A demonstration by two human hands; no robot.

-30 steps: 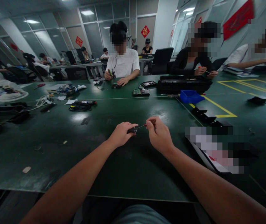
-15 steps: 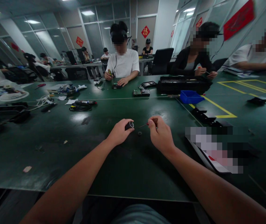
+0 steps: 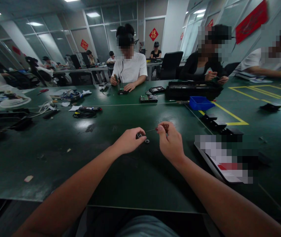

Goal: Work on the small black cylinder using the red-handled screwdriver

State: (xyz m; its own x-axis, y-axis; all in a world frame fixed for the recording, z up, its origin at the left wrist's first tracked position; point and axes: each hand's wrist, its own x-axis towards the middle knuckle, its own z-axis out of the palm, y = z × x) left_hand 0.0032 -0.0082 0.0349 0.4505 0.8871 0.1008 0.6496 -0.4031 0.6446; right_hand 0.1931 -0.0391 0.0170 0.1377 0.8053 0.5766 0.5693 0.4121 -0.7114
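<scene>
My left hand (image 3: 129, 141) is closed around a short black cylindrical part (image 3: 138, 135) with a silvery ring at its end; the fingers cover most of it. Between the fingers of my right hand (image 3: 170, 140) is a screwdriver (image 3: 165, 127) with a dark reddish handle. Its thin shaft points left, towards the cylindrical part; whether the tip touches it I cannot tell. A small round dark piece (image 3: 147, 141) lies on the green table (image 3: 140, 177), just below the left fingertips.
A blue bin (image 3: 200, 103) and black brackets (image 3: 220, 125) sit to the right, above a white-topped flat object (image 3: 224, 164), partly blurred. A coiled black cable (image 3: 84, 113) lies left. Across the table, a person in white (image 3: 129, 70) works beside a circuit-board device (image 3: 149, 98).
My left hand has turned and shifted slightly right, so the cylindrical part's ringed end faces differently and sits nearer the round piece. The screwdriver shaft is a little higher and closer to the part.
</scene>
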